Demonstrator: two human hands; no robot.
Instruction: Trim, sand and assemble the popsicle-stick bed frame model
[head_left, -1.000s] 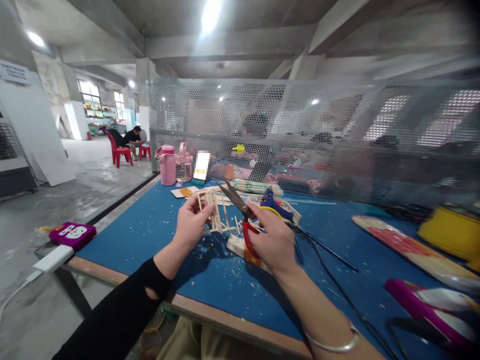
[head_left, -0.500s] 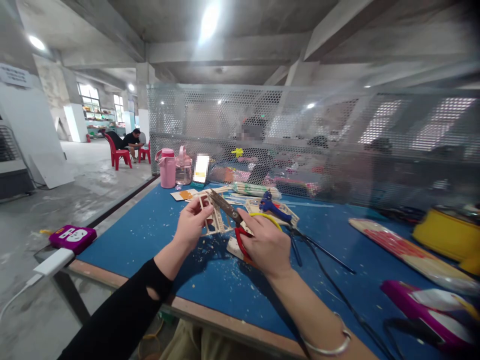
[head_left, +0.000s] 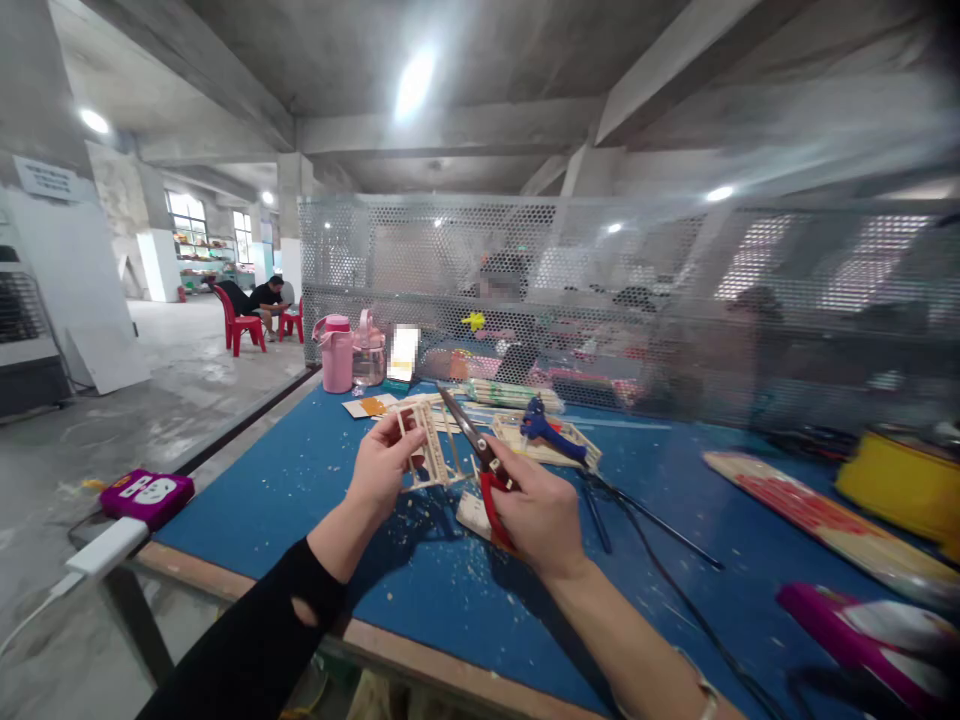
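Between the thumb and fingers of my left hand (head_left: 380,465) is a small frame of thin wooden sticks (head_left: 433,450), held tilted above the table. My right hand (head_left: 536,510) grips a pair of scissors (head_left: 472,430) by the red handle, the metal blades pointing up and away. The blades look closed or nearly so, just right of the frame; whether they touch it I cannot tell. Below the scissors a pale flat piece (head_left: 474,515) lies partly hidden by my right hand. A blue glue gun (head_left: 551,430) rests behind, on another wooden stick frame (head_left: 589,440).
Pale scraps litter the blue table (head_left: 300,500). Along the back stand a pink bottle (head_left: 337,360), a clear jug (head_left: 368,350) and a phone (head_left: 403,350), before a perforated metal screen (head_left: 375,260). A black cable (head_left: 675,590) crosses the right side, near a pack of sticks (head_left: 810,510).
The scissors have moved back from the frame's top to its right side, their blades turning more upright. My left hand keeps hold of the frame. The view has tipped slightly upward.
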